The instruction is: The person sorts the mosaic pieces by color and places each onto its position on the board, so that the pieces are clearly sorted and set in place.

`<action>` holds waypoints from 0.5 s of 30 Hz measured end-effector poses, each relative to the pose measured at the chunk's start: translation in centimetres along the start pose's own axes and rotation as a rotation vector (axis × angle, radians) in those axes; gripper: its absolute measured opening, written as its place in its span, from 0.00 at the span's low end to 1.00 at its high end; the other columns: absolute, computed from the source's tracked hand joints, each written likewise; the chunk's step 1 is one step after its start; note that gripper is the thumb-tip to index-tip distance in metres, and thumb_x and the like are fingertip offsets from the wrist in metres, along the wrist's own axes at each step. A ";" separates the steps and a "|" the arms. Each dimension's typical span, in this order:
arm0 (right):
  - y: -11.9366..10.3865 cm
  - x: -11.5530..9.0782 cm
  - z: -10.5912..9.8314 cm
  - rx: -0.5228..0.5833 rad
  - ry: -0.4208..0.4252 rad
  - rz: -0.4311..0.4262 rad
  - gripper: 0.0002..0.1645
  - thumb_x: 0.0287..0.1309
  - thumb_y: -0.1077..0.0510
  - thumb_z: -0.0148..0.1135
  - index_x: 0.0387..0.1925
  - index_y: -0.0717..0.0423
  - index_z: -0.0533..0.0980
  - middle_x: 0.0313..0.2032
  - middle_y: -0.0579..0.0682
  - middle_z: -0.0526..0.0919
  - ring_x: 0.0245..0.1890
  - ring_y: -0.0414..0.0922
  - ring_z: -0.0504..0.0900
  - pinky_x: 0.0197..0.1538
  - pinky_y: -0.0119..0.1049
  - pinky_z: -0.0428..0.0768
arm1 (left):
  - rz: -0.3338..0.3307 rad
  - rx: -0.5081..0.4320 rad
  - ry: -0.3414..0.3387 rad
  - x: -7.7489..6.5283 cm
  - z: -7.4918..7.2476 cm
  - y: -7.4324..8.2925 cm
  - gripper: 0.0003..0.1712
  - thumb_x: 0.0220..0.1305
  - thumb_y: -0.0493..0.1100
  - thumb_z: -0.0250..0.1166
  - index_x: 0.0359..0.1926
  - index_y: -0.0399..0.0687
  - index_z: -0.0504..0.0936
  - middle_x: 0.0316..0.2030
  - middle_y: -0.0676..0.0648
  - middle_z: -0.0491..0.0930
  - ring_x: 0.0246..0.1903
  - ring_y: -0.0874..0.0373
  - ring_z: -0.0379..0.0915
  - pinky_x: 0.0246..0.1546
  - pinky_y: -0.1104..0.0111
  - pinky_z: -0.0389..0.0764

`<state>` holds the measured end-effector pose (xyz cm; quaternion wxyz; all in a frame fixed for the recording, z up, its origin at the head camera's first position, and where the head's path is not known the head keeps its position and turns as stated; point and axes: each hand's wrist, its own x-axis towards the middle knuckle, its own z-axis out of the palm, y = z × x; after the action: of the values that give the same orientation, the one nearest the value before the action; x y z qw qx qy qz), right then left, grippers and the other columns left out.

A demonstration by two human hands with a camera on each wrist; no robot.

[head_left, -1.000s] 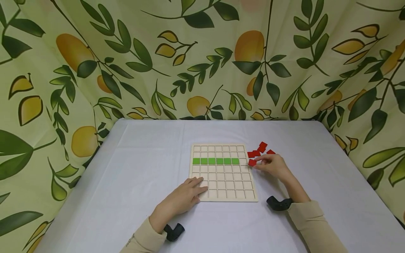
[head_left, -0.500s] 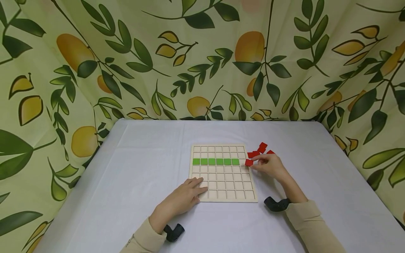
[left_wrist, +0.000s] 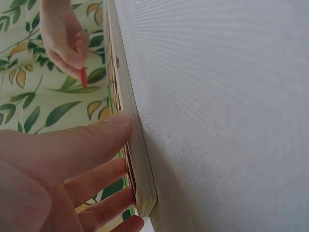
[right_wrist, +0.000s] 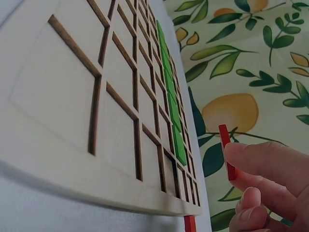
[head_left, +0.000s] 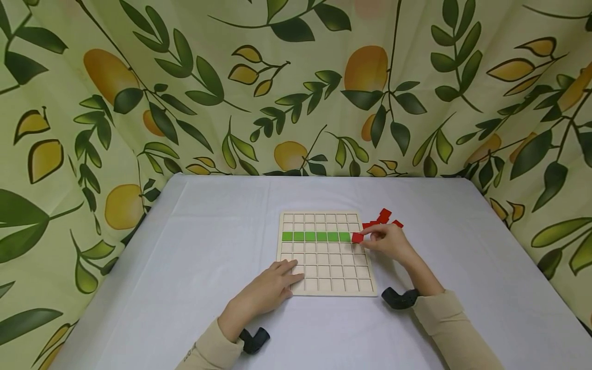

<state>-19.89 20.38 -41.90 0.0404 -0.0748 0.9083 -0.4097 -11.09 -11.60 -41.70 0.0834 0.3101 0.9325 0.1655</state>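
Observation:
A pale wooden grid board (head_left: 330,270) lies flat on the table, with a row of several green square tiles (head_left: 316,237) set in its cells. My left hand (head_left: 265,288) rests on the board's near left corner, fingers spread over its surface. In the left wrist view the thumb (left_wrist: 111,128) lies along the board's edge. Between thumb and fingers, my right hand (head_left: 390,242) pinches a red square tile (head_left: 357,237) over the board's right side, at the right end of the green row. The right wrist view shows this red tile (right_wrist: 227,152) edge-on, raised above the board.
Several loose red tiles (head_left: 384,215) lie on the white cloth just beyond the board's upper right edge, partly behind the right hand. The white table cloth (head_left: 208,221) surrounds the board. A leaf-and-fruit patterned curtain (head_left: 296,92) hangs behind and at both sides.
My right hand has moved left with the red tile, from beside the board's right edge to over the board by the last green tile. The left hand has stayed put.

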 end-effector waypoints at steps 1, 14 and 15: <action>-0.1 0.0 0.0 -0.001 -0.002 0.003 0.16 0.50 0.60 0.71 0.41 0.65 0.82 0.20 0.47 0.71 0.22 0.40 0.66 0.20 0.27 0.63 | 0.001 0.001 0.000 0.0 0.0 0.0 0.24 0.64 0.40 0.63 0.61 0.48 0.77 0.68 0.40 0.68 0.67 0.40 0.64 0.66 0.51 0.72; -1.1 0.2 0.8 0.021 -0.017 -0.011 0.16 0.49 0.60 0.71 0.40 0.64 0.83 0.20 0.47 0.71 0.24 0.41 0.67 0.21 0.26 0.63 | 0.001 -0.002 0.002 0.0 0.0 0.0 0.24 0.64 0.40 0.63 0.61 0.47 0.76 0.68 0.40 0.67 0.67 0.40 0.63 0.66 0.50 0.71; -1.2 0.2 0.8 0.024 -0.020 -0.015 0.16 0.49 0.60 0.71 0.40 0.64 0.83 0.20 0.47 0.71 0.24 0.40 0.67 0.21 0.26 0.63 | 0.002 -0.002 0.003 0.0 0.0 0.0 0.24 0.64 0.40 0.63 0.61 0.47 0.77 0.68 0.40 0.68 0.67 0.40 0.64 0.66 0.50 0.71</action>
<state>-19.87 18.95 -41.56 0.0472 -0.0850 0.9022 -0.4202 -11.08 -11.65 -41.70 0.0823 0.3107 0.9321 0.1668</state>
